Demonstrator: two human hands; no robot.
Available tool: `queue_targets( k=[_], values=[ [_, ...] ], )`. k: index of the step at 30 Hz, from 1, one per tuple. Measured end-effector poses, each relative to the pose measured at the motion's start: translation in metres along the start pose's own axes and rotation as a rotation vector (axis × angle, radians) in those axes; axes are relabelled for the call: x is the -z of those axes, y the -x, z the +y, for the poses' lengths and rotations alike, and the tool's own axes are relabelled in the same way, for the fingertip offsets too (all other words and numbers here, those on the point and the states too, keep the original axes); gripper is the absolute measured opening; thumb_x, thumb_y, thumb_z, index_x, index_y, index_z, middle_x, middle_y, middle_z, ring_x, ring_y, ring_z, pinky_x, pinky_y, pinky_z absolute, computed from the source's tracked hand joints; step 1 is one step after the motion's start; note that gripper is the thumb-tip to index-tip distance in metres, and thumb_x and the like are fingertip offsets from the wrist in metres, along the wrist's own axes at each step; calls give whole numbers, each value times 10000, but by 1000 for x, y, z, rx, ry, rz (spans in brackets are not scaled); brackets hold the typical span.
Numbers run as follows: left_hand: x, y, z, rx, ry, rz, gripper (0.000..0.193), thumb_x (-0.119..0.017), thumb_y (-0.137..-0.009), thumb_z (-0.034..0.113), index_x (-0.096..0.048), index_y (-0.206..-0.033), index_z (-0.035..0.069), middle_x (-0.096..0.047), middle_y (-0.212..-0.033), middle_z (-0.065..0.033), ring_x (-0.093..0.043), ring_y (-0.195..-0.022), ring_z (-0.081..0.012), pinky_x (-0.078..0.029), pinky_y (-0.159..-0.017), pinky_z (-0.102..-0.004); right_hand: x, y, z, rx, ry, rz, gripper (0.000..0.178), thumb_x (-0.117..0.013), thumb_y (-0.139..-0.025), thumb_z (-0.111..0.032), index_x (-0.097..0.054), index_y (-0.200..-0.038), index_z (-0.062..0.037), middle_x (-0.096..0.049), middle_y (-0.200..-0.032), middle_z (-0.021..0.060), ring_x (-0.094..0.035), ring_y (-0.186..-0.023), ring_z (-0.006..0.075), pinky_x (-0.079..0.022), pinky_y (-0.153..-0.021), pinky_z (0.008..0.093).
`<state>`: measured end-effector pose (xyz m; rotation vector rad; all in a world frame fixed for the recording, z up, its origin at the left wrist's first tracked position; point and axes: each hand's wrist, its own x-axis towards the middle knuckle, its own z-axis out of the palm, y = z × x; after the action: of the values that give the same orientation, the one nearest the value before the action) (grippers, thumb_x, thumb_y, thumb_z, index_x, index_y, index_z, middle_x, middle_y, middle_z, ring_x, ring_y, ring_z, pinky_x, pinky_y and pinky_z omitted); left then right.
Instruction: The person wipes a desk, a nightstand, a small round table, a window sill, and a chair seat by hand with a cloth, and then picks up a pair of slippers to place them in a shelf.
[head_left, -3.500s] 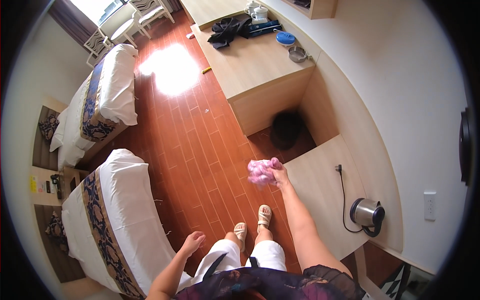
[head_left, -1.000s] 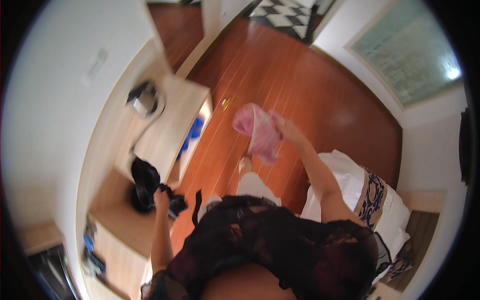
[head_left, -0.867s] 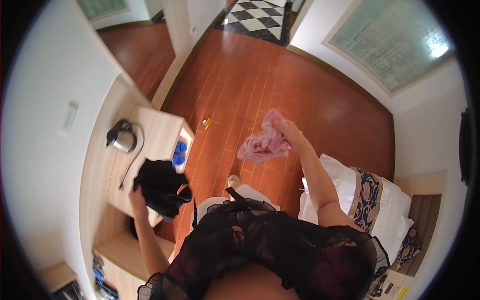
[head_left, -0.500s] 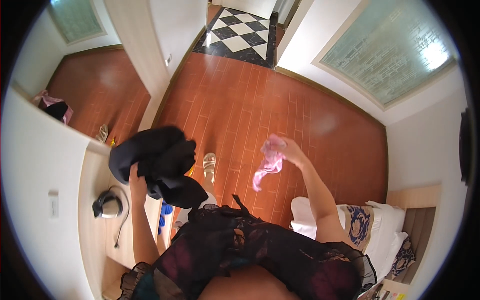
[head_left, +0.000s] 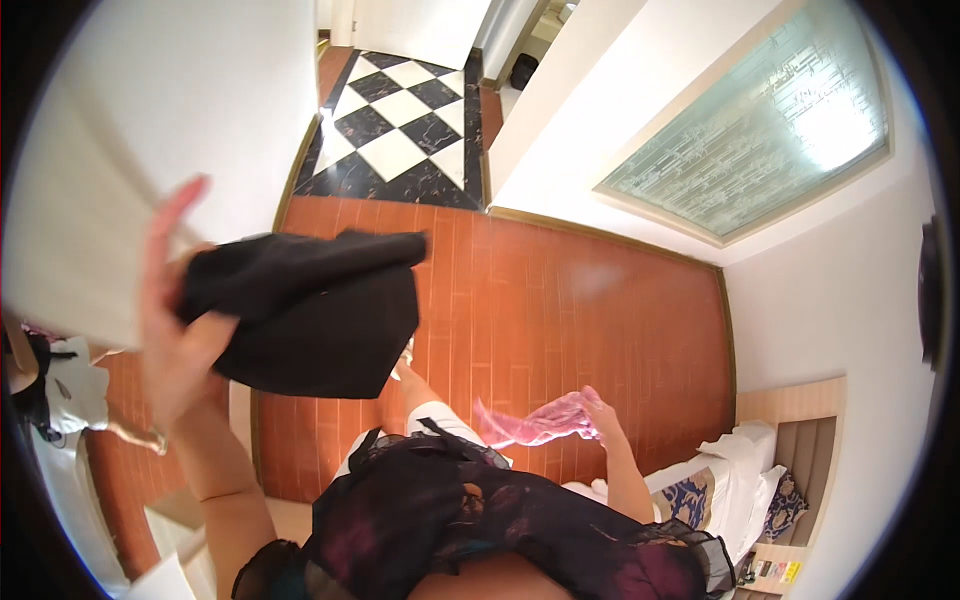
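At the left, raised toward the pale wall, my left hand [head_left: 180, 330] grips the edge of a black cloth item [head_left: 320, 320] that looks like a folded garment; its exact kind cannot be told. The hand is blurred, with one finger pointing up and the thumb against the fabric. A pink patterned cloth [head_left: 545, 420], thin and crumpled, trails leftward from my right hand [head_left: 602, 418]. That hand is closed around one end of the cloth, low over the floor beside the bed.
Reddish wood flooring [head_left: 560, 290] runs to a black-and-white checkered tile patch [head_left: 400, 125] by a white door [head_left: 420, 25]. The bed [head_left: 725, 490] stands at lower right, and a frosted glass panel [head_left: 760, 120] is in the right wall. A mirror reflection [head_left: 85, 390] shows at far left.
My left hand has lifted the black cloth up and away from the shelf with the kettle, which has left view. My right hand has lowered with the pink cloth. The view has shifted.
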<state>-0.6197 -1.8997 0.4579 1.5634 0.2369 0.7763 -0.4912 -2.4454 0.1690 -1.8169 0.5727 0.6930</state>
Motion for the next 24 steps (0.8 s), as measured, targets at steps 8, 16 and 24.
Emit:
queue_targets(
  k=[8,16,24],
  values=[
    [-36,-277,-70,-343,-334,-117,718,-598,-646,116,-380,-1313,-36,-606,-901,-61,-560,-733,-102,-432,-699,-202,-193,-242,-315,217,310,-329,308,-666,-830,-249,-640,-1039,-24,-599,-735,26,-535,-521,109,-419,-431,243],
    [-81,-578,-221,-317,-253,-118,625,-600,-676,98,-428,-1263,-31,-614,-935,-80,-571,-782,-119,-439,-726,-223,-342,-405,-696,442,384,-356,346,-686,-821,-259,-621,-1099,-64,-613,-795,-24,-494,-578,39,-395,-486,181],
    [-112,-891,-324,-396,-184,-206,533,-602,-706,80,-476,-1214,-25,-621,-968,-99,-581,-830,-136,-446,-752,-244,-416,-543,-880,485,22,-319,327,-682,-821,-209,-619,-1095,-41,-650,-922,41,-598,-738,84,-479,-583,217]
  ],
)
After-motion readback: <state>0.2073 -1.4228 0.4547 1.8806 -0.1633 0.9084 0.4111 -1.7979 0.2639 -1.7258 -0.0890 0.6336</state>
